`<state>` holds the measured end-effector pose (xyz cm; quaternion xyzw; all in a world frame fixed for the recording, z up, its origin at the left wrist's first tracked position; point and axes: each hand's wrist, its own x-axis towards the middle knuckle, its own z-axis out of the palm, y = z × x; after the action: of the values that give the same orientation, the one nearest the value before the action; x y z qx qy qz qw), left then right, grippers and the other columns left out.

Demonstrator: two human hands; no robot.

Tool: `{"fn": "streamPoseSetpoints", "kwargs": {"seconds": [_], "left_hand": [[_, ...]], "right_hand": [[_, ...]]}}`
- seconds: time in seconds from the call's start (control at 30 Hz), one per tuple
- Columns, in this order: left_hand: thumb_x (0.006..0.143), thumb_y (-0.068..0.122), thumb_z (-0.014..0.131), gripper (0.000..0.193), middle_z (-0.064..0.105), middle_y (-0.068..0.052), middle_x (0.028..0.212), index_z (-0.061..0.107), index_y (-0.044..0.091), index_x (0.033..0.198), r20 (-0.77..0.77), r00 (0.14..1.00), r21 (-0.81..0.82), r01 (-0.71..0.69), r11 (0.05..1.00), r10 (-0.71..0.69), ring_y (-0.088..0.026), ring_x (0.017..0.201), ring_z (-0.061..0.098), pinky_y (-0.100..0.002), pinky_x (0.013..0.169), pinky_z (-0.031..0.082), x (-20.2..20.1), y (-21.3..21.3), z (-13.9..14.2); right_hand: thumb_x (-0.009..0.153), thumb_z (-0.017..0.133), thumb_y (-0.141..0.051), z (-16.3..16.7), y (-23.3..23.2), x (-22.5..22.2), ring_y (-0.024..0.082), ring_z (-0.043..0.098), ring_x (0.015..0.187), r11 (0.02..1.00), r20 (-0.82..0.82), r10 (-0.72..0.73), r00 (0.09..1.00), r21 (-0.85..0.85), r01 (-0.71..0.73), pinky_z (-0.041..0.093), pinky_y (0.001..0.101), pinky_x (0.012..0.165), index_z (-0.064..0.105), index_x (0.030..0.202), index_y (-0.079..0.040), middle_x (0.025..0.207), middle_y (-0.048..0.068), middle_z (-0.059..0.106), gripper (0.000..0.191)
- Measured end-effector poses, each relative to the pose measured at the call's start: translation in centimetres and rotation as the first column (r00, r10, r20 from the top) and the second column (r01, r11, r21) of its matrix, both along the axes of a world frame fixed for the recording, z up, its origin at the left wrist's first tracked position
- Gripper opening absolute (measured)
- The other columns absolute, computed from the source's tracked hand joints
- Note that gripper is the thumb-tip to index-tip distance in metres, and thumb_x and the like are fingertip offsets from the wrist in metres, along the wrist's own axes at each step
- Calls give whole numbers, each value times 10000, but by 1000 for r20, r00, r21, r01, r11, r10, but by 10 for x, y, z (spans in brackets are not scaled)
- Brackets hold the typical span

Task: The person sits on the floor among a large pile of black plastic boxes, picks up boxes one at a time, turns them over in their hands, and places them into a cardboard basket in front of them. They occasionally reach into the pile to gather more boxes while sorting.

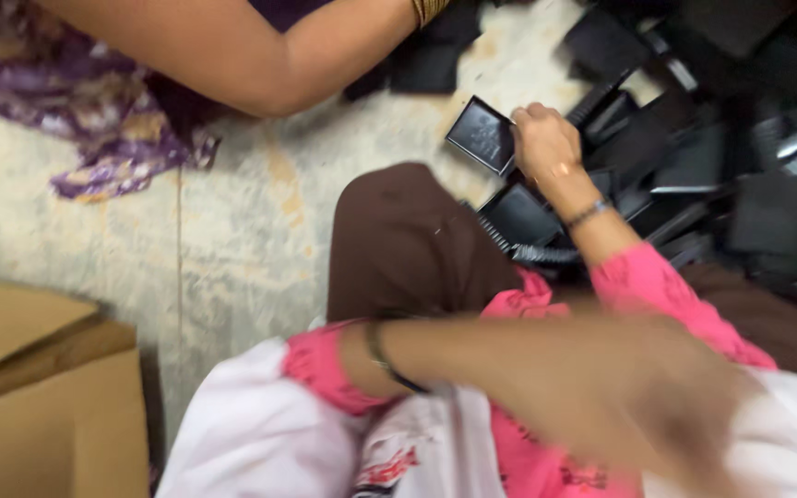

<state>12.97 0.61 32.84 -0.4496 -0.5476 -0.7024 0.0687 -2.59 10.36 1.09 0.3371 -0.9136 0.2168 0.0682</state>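
Black box [481, 135] pinched by right hand [543, 140]; left hand [657, 397] motion-blurred, grip unreadable.

Dim, flat indoor light, seemingly from overhead. Soft, short shadows on the pale floor [232, 212] beside the cardboard box [39, 406] and under another person's forearm [232, 46]. No glare anywhere. Heavy motion blur across the left hand [657, 397], smeared past telling its fingers. Right hand [544, 143] fairly sharp. Black parts [740, 157] at upper right crushed into murky shadow, edges lost. Slight softness toward the corners.
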Motion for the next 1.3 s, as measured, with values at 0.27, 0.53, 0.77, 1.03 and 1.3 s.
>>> {"fn": "streamPoseSetpoints", "kwargs": {"seconds": [0.27,0.53,0.77,1.03,1.3], "left_hand": [[927,388,778,732,606,-107,1178,436,80,1496,936,348,214,-459,863,-47,-200,1071,633,-369,961,521,-104,-27,-217],[830,353,658,507,661,-76,1104,568,251,1319,948,227,315,-755,576,-222,-247,925,681,-426,800,550,-160,-68,-245],[835,378,709,505,665,-100,1118,623,102,1249,959,211,283,-724,629,-188,-268,945,684,-440,818,544,-168,-60,-261],[831,299,713,360,686,-66,1067,619,129,1134,950,168,305,-669,678,-261,-252,914,697,-437,745,563,-165,-61,-247],[731,10,620,268,707,-43,1011,611,90,986,953,285,256,-578,775,-102,-230,850,719,-427,699,587,-166,-61,-276]], "right_hand": [[960,778,-86,135,60,36,206,738,867,879,434,5,901,-431,203,569,296,787,709,1069,38,980,156,757,180],[739,832,-338,92,36,64,412,616,1130,989,220,133,966,-86,-117,504,488,983,668,1223,29,1218,249,656,629],[743,767,-390,39,48,40,334,629,1075,785,231,150,961,564,-258,498,513,847,762,1045,-144,1179,134,643,389],[795,772,-238,98,124,29,373,661,868,937,-32,-122,992,325,126,542,493,726,707,1002,-28,981,183,658,301],[777,786,-220,43,86,125,436,687,1028,1000,394,-27,919,6,27,559,480,906,666,1215,-26,1140,223,701,495]]}}
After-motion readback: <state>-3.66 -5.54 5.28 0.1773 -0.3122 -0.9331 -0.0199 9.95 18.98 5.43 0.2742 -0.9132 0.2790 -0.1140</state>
